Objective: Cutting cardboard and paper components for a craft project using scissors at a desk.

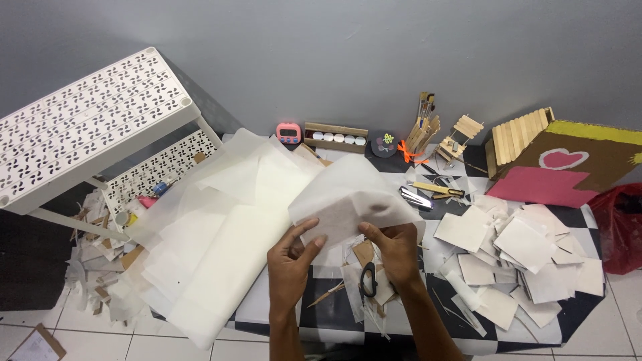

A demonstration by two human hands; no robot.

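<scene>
Both my hands hold up one sheet of thin translucent white paper point(348, 194) over a black-and-white checkered mat point(321, 314). My left hand point(294, 257) pinches its lower left edge, thumb on top. My right hand point(394, 251) grips the lower right edge. Under my hands lie black-handled scissors point(368, 279), a small brown card piece point(364, 253) and paper scraps. A large spread of the same thin paper point(214, 247) lies to the left, reaching off the mat.
A white perforated plastic rack point(87, 120) stands at left with scraps beneath it. A heap of cut white squares point(521, 261) lies at right. Along the wall: pink timer point(289, 133), wooden box of paint pots point(336, 136), brushes point(422, 127), stick chair point(458, 140), cardboard house point(568, 164), red bag point(622, 227).
</scene>
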